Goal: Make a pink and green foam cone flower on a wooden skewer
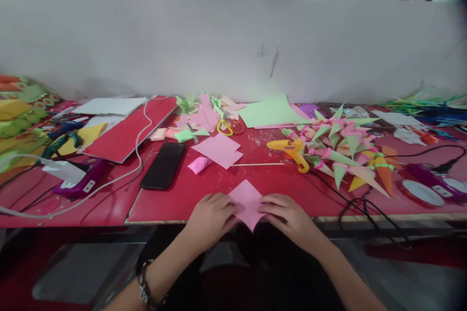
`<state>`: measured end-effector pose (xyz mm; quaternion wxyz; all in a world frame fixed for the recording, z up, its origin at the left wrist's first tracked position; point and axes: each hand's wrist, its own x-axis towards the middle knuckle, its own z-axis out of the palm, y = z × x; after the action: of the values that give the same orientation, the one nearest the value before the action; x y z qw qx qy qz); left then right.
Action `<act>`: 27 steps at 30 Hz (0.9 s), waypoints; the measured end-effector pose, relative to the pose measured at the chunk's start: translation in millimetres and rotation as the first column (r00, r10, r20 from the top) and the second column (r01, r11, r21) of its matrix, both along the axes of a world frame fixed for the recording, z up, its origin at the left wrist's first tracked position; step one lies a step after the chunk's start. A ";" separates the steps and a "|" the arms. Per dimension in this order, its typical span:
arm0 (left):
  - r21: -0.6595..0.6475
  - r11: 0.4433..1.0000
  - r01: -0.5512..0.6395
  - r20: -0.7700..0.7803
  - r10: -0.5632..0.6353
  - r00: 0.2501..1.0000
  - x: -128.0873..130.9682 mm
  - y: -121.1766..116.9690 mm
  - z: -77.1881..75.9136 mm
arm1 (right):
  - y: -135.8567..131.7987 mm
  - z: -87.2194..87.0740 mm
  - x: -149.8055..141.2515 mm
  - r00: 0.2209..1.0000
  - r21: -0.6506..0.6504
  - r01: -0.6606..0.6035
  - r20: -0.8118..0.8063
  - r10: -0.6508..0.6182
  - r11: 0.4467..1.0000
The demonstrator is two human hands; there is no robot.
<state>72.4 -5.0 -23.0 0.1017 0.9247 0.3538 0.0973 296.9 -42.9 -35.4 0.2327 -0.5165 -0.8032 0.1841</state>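
A pink paper square [248, 202] is held corner-up at the table's front edge, its lower corner hanging past the edge. My left hand [215, 214] pinches its left corner, and my right hand [283, 214] pinches the right one. Behind it lie more pink paper squares [219, 149], stacked unevenly, with a small bright pink packet [199, 164] beside them. A thin pale stick [257, 164] rests on the table to their right. Farther right is a yellow hot glue gun [290, 150], its nozzle pointing left.
A black phone [163, 166] lies left of the paper. Scissors with yellow and red handles [230, 127] and green paper sheets [270, 111] are at the back. A pile of folded paper cones [343, 141] stands right. Cables run near two purple power strips [85, 180].
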 end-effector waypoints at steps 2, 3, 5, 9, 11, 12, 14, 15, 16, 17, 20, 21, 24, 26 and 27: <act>-0.054 0.994 -0.090 0.088 0.094 0.992 -0.1 1.8 -3.0 | 4.9 1.8 -3.4 0.998 -0.017 0.035 -0.053 -0.036 0.999; -0.079 0.989 -0.127 0.122 0.136 0.983 0.1 2.9 -5.0 | 8.4 2.7 -5.3 0.996 -0.027 0.053 -0.072 -0.055 0.998; -0.110 0.977 -0.183 0.158 0.199 0.967 0.8 5.0 -8.9 | 15.4 3.5 -8.5 0.991 -0.057 0.099 -0.085 -0.103 0.993; -0.148 0.950 -0.274 0.160 0.296 0.942 3.3 8.7 -13.2 | 23.0 0.9 -11.9 0.977 -0.082 0.213 -0.016 -0.215 0.974; -0.139 0.943 -0.304 0.160 0.324 0.932 5.0 10.1 -13.9 | 23.7 -1.0 -13.9 0.969 -0.058 0.245 0.037 -0.243 0.968; -0.125 0.941 -0.314 0.159 0.332 0.930 6.0 10.7 -14.0 | 23.6 -1.9 -15.2 0.965 -0.039 0.257 0.067 -0.254 0.966; -0.100 0.938 -0.332 0.150 0.345 0.927 8.2 11.8 -14.2 | 23.0 -3.8 -18.5 0.951 0.007 0.278 0.138 -0.276 0.960; -0.091 0.935 -0.343 0.141 0.353 0.925 9.3 12.4 -14.2 | 22.6 -4.8 -20.2 0.942 0.032 0.287 0.173 -0.288 0.957; -0.084 0.932 -0.353 0.130 0.362 0.923 10.5 13.0 -14.2 | 22.0 -5.8 -21.7 0.932 0.054 0.295 0.202 -0.300 0.954; -0.075 0.928 -0.365 0.119 0.372 0.921 11.7 13.7 -14.2 | 21.4 -6.6 -23.1 0.923 0.073 0.304 0.227 -0.312 0.950; -0.048 0.920 -0.388 0.079 0.391 0.917 14.8 15.7 -14.0 | 19.8 -8.0 -26.2 0.891 0.112 0.332 0.288 -0.350 0.937; -0.041 0.919 -0.391 0.065 0.393 0.917 15.6 16.3 -14.1 | 19.4 -7.9 -26.9 0.878 0.123 0.342 0.312 -0.363 0.932; -0.022 0.919 -0.394 0.018 0.394 0.919 17.1 17.9 -14.1 | 18.8 -6.8 -28.9 0.834 0.159 0.359 0.388 -0.392 0.920; -0.004 0.918 -0.396 -0.014 0.396 0.918 17.6 18.8 -13.9 | 18.6 -6.0 -30.2 0.811 0.184 0.364 0.420 -0.408 0.913; 0.002 0.918 -0.397 -0.029 0.397 0.917 17.7 19.4 -13.7 | 18.6 -5.7 -30.8 0.802 0.194 0.364 0.433 -0.412 0.911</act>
<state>90.1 14.3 -36.7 0.0767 0.8349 0.5354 0.1019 266.1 -24.4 -41.1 0.0920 -0.6863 -0.7205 -0.0373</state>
